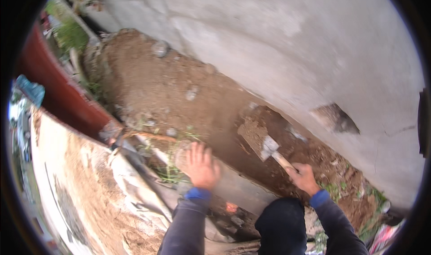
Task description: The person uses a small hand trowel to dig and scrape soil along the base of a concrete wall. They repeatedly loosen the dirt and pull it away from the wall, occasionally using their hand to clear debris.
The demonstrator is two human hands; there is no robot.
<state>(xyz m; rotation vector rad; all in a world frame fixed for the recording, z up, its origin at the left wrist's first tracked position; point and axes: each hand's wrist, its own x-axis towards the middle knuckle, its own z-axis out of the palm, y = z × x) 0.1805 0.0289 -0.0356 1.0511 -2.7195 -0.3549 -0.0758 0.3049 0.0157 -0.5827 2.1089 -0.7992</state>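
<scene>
My right hand [305, 178] is closed around the wooden handle of a trowel [270, 147]. Brown soil covers the front part of its blade, over a dug-out hollow [280, 131] beside the wall. My left hand [203, 166], fingers stretched out, leans on the end of a long pale slab [244, 187] that edges the dirt. Whether it holds any weight I cannot tell. Green weeds [169, 173] grow next to that hand.
A grey plastered wall [287, 44] with a broken hole [336, 117] bounds the dirt strip [152, 84] on the far right. At left stands a rusty red metal sheet [67, 93]. Sand [98, 187] lies beyond it. Several stones, one pale [192, 92], dot the soil.
</scene>
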